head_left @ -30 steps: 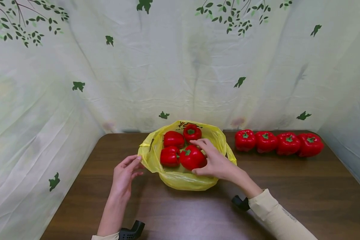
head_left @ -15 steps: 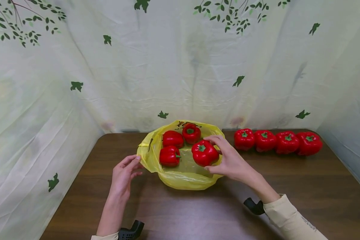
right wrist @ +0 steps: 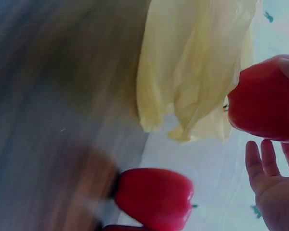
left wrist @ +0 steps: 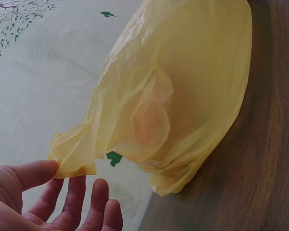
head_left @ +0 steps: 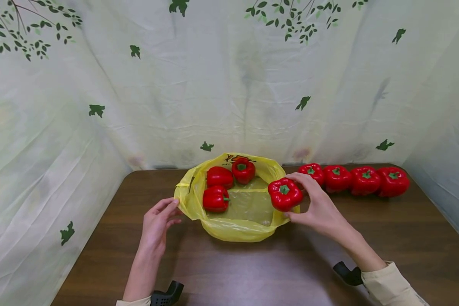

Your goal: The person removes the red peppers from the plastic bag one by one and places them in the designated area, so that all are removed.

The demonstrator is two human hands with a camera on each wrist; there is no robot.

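Note:
A yellow plastic bag (head_left: 237,231) stands with its mouth spread wide on the brown table. Inside it are three red bell peppers: one at the back (head_left: 243,171), one at the left (head_left: 219,177) and one lower left (head_left: 216,199). My left hand (head_left: 158,225) pinches the bag's left rim between thumb and fingers, as the left wrist view also shows. Above the bag's right rim, my right hand (head_left: 319,208) grips another red bell pepper (head_left: 284,194) between thumb and fingers. In the right wrist view this bell pepper (right wrist: 267,101) is raised beside the yellow plastic.
Several red bell peppers (head_left: 365,180) line up along the back right edge of the wooden table (head_left: 229,272). A pale leaf-printed curtain (head_left: 214,85) hangs behind and at the sides.
My right hand has lifted the bell pepper from among the others in the bag and carried it rightward to the bag's right rim. My left hand keeps its pinch on the bag.

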